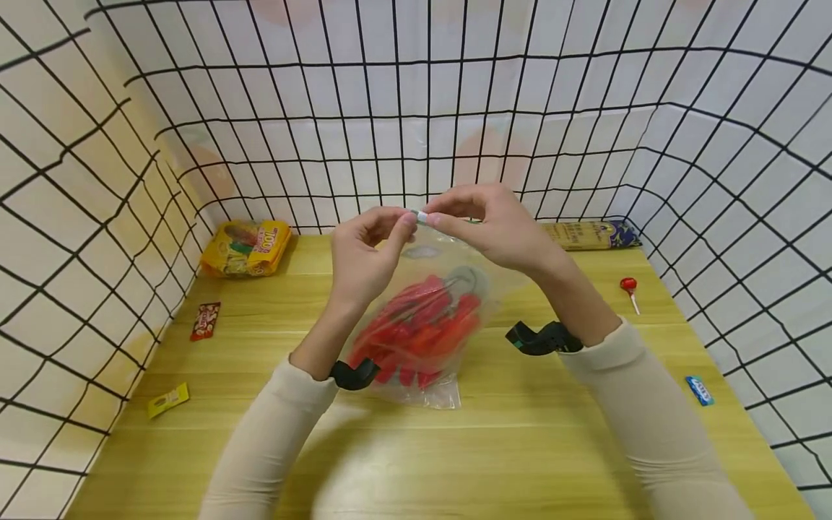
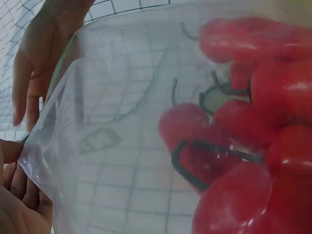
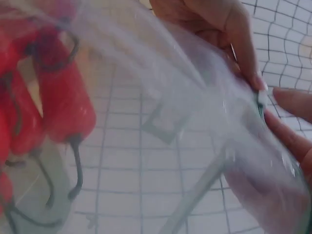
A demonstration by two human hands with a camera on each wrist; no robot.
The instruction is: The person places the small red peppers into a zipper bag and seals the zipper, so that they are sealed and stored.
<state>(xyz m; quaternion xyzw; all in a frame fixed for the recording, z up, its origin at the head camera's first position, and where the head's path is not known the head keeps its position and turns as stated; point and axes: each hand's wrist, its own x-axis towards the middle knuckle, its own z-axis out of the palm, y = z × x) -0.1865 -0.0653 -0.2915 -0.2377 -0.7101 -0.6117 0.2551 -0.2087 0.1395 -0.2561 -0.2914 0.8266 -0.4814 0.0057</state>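
A clear zip bag (image 1: 445, 397) hangs from both hands above the wooden table, full of red peppers (image 1: 416, 325) with dark green stems. My left hand (image 1: 364, 253) pinches the bag's top edge between thumb and fingers. Beside it, my right hand (image 1: 503, 227) pinches the same edge, its thumb tip at a small white slider (image 1: 422, 216). In the left wrist view the peppers (image 2: 282, 92) fill the right side behind the plastic. The right wrist view has peppers (image 3: 66, 92) at left and the left hand (image 3: 219, 24) at the top.
Black wire grid (image 1: 429, 87) stands around the table. A yellow snack packet (image 1: 247, 249), a red wrapper (image 1: 205, 321) and a yellow sachet (image 1: 168, 401) lie left. Rightward are a gold packet (image 1: 585, 235), a red lollipop (image 1: 628, 284) and a blue wrapped sweet (image 1: 699, 390).
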